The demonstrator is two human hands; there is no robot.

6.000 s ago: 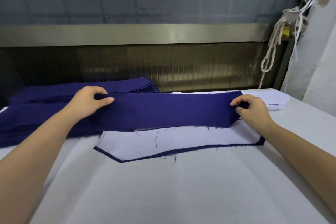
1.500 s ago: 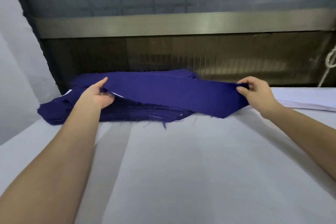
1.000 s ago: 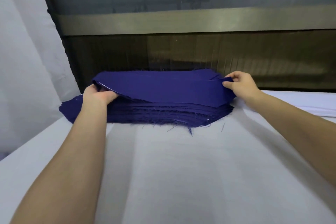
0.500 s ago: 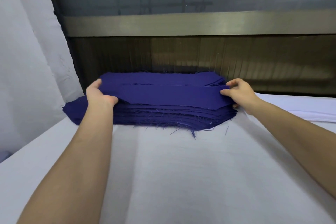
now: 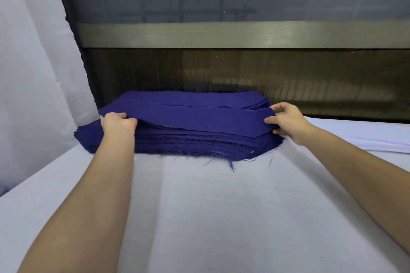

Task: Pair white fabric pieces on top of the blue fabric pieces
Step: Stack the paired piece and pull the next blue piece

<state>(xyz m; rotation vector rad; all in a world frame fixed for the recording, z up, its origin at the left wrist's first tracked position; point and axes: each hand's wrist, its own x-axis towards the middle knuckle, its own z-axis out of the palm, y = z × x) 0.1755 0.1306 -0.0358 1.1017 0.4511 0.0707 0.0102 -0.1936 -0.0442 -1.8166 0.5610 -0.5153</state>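
A thick stack of blue fabric pieces (image 5: pixel 195 144) lies at the far side of the white table (image 5: pixel 210 217). Its top blue fabric piece (image 5: pixel 199 118) is folded over, with a sliver of white showing under the fold near the left end. My left hand (image 5: pixel 117 122) grips the left end of that piece. My right hand (image 5: pixel 286 121) pinches its right end between thumb and fingers. A pile of white fabric pieces (image 5: pixel 366 139) lies flat at the right edge of the view, partly behind my right forearm.
A dark ribbed panel with a metal rail (image 5: pixel 244 35) runs along the back of the table, just behind the blue stack. White cloth (image 5: pixel 33 73) hangs at the left. Loose blue threads trail from the front of the stack.
Both hands have carried the folded blue piece left from the middle of the table onto the blue stack and lowered it there. The view has turned left with them.
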